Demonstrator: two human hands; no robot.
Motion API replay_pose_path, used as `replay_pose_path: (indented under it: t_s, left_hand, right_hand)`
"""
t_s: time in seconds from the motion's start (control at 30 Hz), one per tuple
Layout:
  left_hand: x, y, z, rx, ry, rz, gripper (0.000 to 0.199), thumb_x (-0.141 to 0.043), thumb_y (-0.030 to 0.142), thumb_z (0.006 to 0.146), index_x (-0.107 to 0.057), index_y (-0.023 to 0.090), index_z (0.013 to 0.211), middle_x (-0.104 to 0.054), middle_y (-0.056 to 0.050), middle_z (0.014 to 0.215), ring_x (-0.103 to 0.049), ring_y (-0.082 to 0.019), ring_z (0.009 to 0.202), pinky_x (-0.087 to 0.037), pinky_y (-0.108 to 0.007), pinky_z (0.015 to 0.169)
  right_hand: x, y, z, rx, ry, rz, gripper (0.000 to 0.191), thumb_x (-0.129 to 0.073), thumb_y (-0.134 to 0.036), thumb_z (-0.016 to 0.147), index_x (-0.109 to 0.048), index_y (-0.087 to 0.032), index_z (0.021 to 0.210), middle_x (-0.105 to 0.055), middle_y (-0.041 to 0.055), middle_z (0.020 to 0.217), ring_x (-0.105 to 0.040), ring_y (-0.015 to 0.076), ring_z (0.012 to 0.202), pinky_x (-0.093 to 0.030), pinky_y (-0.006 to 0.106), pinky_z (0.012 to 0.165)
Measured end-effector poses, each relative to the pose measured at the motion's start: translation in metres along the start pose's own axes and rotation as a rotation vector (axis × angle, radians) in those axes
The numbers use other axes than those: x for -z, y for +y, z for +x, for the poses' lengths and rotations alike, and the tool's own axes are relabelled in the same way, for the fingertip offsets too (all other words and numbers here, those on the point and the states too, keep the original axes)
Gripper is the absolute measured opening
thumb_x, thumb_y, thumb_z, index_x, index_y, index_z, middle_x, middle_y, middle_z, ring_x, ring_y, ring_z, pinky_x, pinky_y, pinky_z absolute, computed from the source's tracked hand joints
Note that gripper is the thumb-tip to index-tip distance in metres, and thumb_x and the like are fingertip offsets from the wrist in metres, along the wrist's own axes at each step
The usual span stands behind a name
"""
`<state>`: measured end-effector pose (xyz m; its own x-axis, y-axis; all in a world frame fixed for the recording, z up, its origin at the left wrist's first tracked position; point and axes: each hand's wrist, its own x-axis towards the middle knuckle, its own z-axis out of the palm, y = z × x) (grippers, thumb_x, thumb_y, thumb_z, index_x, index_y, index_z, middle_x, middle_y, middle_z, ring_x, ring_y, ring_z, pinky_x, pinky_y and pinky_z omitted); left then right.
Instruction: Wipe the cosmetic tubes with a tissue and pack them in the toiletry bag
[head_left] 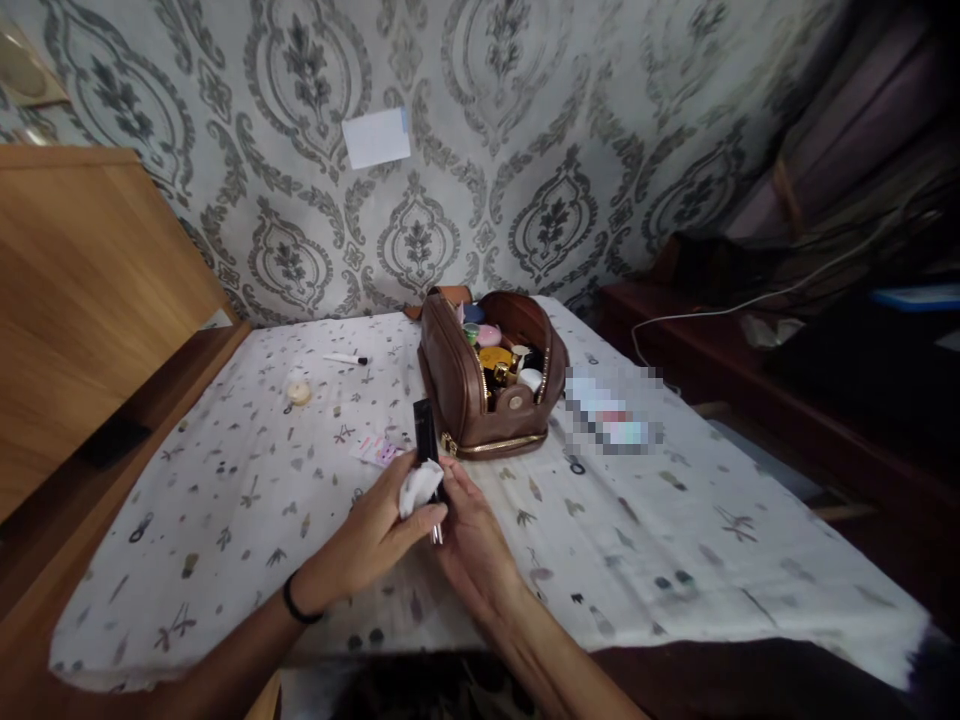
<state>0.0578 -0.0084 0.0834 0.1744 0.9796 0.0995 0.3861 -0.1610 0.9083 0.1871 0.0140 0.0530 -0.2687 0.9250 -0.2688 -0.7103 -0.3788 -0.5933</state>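
Observation:
My left hand (367,530), with a dark band on the wrist, pinches a crumpled white tissue (420,487) against a slim black tube (425,430). The tube stands up at a tilt, and its shiny lower end shows below the fingers. From the right side, my right hand (476,535) grips the same tube; its fingers are partly hidden behind it. Just beyond both hands sits a brown cosmetic bag (480,420), unzipped and full of several bottles and compacts. Partly behind the left hand lies a pink and white packet (377,450).
On the patterned white cloth (262,500) lie a small cream-coloured round jar (298,392) and a white brush-like stick with a dark tip (346,359). A pixelated item (611,410) lies right of the bag. A wooden panel (97,270) borders the left; a white cable (735,310) runs at right.

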Motion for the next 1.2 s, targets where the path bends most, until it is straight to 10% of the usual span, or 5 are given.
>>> replay_pose_path:
  t_s: [0.37, 0.53, 0.77, 0.97, 1.2]
  left_hand:
    - [0.005, 0.028, 0.007, 0.061, 0.078, 0.050, 0.040, -0.046, 0.053, 0.098, -0.061, 0.024, 0.122, -0.065, -0.009, 0.122, -0.058, -0.025, 0.118, -0.040, -0.037, 0.110]
    - [0.015, 0.049, 0.029, -0.015, 0.113, 0.064, 0.038, -0.048, 0.054, 0.096, -0.070, 0.025, 0.108, -0.070, -0.005, 0.091, -0.063, -0.022, 0.082, -0.051, -0.030, 0.078]
    - [0.048, 0.082, 0.119, -0.319, 0.293, 0.370, 0.032, -0.052, 0.044, 0.093, -0.075, 0.024, 0.104, -0.073, -0.004, 0.095, -0.067, -0.025, 0.093, -0.049, -0.027, 0.075]
    - [0.063, 0.089, 0.195, -0.600, 0.024, 0.783, 0.039, -0.037, 0.020, 0.095, -0.075, 0.022, 0.107, -0.073, -0.007, 0.109, -0.064, -0.023, 0.099, -0.049, -0.032, 0.084]
    - [0.076, 0.066, 0.209, -0.732, -0.265, 1.106, 0.056, -0.034, -0.002, 0.085, -0.069, 0.027, 0.118, -0.068, -0.003, 0.129, -0.055, -0.022, 0.123, -0.050, -0.037, 0.099]
  right_hand:
    - [-0.004, -0.009, -0.013, 0.168, -0.278, -0.303, 0.032, -0.073, -0.054, 0.084, -0.074, -0.025, 0.096, -0.068, 0.0004, 0.087, -0.059, 0.0173, 0.082, -0.047, 0.026, 0.075]
    - [0.009, -0.055, -0.017, 0.216, -0.357, -0.417, 0.030, -0.079, -0.048, 0.081, -0.071, -0.023, 0.096, -0.065, 0.0001, 0.082, -0.058, 0.0163, 0.077, -0.048, 0.029, 0.076]
    - [0.021, -0.142, -0.010, 0.480, -0.183, -0.418, 0.036, -0.082, -0.042, 0.080, -0.070, -0.028, 0.110, -0.073, 0.0039, 0.091, -0.069, 0.0211, 0.083, -0.056, 0.041, 0.088]
    - [0.020, -0.207, 0.003, 0.678, -0.070, -0.531, 0.030, -0.086, -0.037, 0.075, -0.076, -0.026, 0.100, -0.076, 0.0053, 0.089, -0.071, 0.0220, 0.079, -0.060, 0.038, 0.080]
    - [0.019, -0.240, 0.035, 0.757, -0.088, -0.610, 0.028, -0.085, -0.040, 0.075, -0.077, -0.024, 0.096, -0.077, 0.0041, 0.088, -0.072, 0.0242, 0.084, -0.060, 0.039, 0.082]
